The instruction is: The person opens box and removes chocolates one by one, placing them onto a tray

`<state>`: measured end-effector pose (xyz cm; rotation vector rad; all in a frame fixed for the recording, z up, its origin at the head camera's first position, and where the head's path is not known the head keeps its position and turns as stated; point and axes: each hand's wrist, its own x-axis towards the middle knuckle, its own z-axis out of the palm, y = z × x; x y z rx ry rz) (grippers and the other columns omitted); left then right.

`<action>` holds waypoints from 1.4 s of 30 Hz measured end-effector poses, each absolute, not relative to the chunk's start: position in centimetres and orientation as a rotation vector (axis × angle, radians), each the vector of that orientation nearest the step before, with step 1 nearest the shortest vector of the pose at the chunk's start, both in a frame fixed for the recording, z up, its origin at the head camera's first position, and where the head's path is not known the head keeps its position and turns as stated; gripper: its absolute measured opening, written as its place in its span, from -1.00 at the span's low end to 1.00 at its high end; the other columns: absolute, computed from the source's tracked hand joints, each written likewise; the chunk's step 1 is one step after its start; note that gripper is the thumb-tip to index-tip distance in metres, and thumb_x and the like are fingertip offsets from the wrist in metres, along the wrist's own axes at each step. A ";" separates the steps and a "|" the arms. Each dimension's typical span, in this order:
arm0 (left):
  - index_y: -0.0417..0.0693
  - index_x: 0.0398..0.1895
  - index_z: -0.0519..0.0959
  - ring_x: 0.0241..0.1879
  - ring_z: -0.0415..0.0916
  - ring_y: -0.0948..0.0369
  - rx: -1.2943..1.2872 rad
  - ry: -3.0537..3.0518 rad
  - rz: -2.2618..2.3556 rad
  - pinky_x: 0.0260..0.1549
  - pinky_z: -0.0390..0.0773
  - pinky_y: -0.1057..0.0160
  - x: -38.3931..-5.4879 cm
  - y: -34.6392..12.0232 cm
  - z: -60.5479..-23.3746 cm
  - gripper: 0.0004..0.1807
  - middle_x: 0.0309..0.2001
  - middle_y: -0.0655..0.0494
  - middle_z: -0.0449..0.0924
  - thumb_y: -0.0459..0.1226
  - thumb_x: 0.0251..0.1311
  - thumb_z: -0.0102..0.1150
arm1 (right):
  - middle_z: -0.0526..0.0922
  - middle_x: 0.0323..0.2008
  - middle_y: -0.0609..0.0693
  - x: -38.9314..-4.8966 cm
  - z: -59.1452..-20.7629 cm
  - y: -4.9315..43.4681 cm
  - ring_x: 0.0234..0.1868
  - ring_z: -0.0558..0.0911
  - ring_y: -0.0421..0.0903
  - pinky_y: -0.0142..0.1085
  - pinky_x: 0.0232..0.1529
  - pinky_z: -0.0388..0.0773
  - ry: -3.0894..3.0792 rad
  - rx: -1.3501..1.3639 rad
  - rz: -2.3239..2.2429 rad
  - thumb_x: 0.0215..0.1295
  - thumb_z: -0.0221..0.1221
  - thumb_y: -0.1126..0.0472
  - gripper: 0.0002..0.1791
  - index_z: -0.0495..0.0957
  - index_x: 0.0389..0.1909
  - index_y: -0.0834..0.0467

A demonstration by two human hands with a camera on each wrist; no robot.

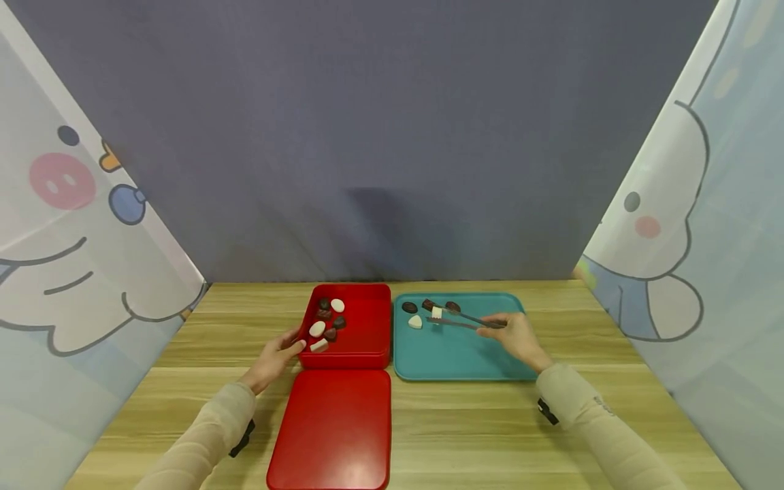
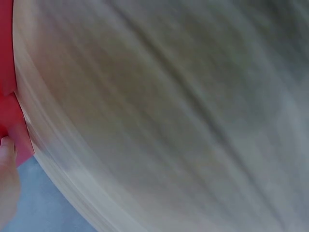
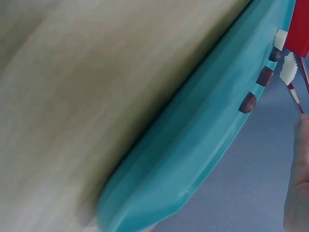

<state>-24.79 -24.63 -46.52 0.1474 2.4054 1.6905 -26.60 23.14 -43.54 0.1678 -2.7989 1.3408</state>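
The white piece (image 1: pixel 437 312) was small and blocky with pale, smooth sides. It sat between the tips of the dark tongs (image 1: pixel 468 320), raised above the far left part of the teal tray (image 1: pixel 465 354); the right wrist view showed toothed tips against it. On the tray lay 4 more pieces near its far edge: a dark oval piece (image 1: pixel 409 307), a white triangular piece (image 1: pixel 415 322), a dark blocky piece (image 1: pixel 427 305) and a dark rounded piece (image 1: pixel 452 307).

The red box (image 1: pixel 367 320) stood just left of the tray, with only a narrow gap between their edges. Its 7 pieces, 3 white and 4 dark, were gathered along the left side, and the red floor showed across the right half. A flat red lid (image 1: pixel 333 429) lay directly in front of the box. Wood-grained surface (image 1: pixel 465 435) stretched before the tray and out to both sides, with a grey backdrop (image 1: pixel 392 136) behind.

The right hand (image 1: pixel 517 337) pinched the tongs between thumb and fingers, reaching in over the tray's right side. The left hand (image 1: pixel 275 357) was partly open, its relaxed fingers and thumb touching the box's left wall by the near corner. The left wrist view was mostly blurred.
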 end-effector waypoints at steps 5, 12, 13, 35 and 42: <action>-0.25 0.41 -0.04 0.35 0.00 -0.13 0.136 2.410 1.687 0.28 0.13 -0.13 -24.8 -24.7 -46.5 -0.36 0.39 -0.24 -0.03 -0.19 0.38 -0.13 | 0.61 -0.08 0.22 -26.6 -43.9 23.2 -0.10 0.59 0.11 -0.17 -0.23 0.60 -2.809 0.186 1.309 0.08 0.30 0.11 -0.62 0.63 -0.11 0.23; -0.26 0.41 -0.03 0.35 0.02 -0.12 0.144 2.408 1.702 0.27 0.14 -0.12 -24.9 -24.6 -46.6 -0.38 0.39 -0.24 -0.01 -0.22 0.38 -0.14 | 0.62 -0.09 0.21 -26.8 -44.2 23.2 -0.14 0.61 0.08 -0.20 -0.27 0.61 -2.815 0.187 1.297 0.07 0.31 0.10 -0.62 0.63 -0.11 0.22; -0.26 0.41 -0.02 0.35 0.02 -0.12 0.138 2.413 1.701 0.27 0.14 -0.12 -24.9 -24.6 -46.6 -0.38 0.39 -0.24 0.00 -0.22 0.38 -0.14 | 0.62 -0.10 0.21 -26.8 -44.3 23.3 -0.14 0.61 0.07 -0.20 -0.27 0.61 -2.818 0.188 1.296 0.07 0.31 0.09 -0.62 0.63 -0.12 0.21; -0.29 0.41 -0.06 0.35 0.00 -0.13 0.162 2.413 1.676 0.26 0.17 -0.11 -24.7 -24.8 -46.6 -0.36 0.39 -0.27 -0.05 -0.21 0.38 -0.14 | 0.61 -0.08 0.22 -27.1 -44.8 23.1 -0.16 0.62 0.06 -0.19 -0.25 0.61 -2.868 0.151 1.292 0.05 0.32 0.10 -0.61 0.63 -0.11 0.21; -0.26 0.41 -0.06 0.36 -0.01 -0.14 0.158 2.420 1.671 0.27 0.14 -0.13 -24.7 -24.8 -46.6 -0.35 0.40 -0.25 -0.04 -0.17 0.38 -0.14 | 0.64 -0.16 0.18 -27.0 -44.9 23.2 -0.27 0.64 -0.05 -0.24 -0.32 0.60 -2.867 0.154 1.335 0.03 0.33 0.08 -0.56 0.61 -0.09 0.25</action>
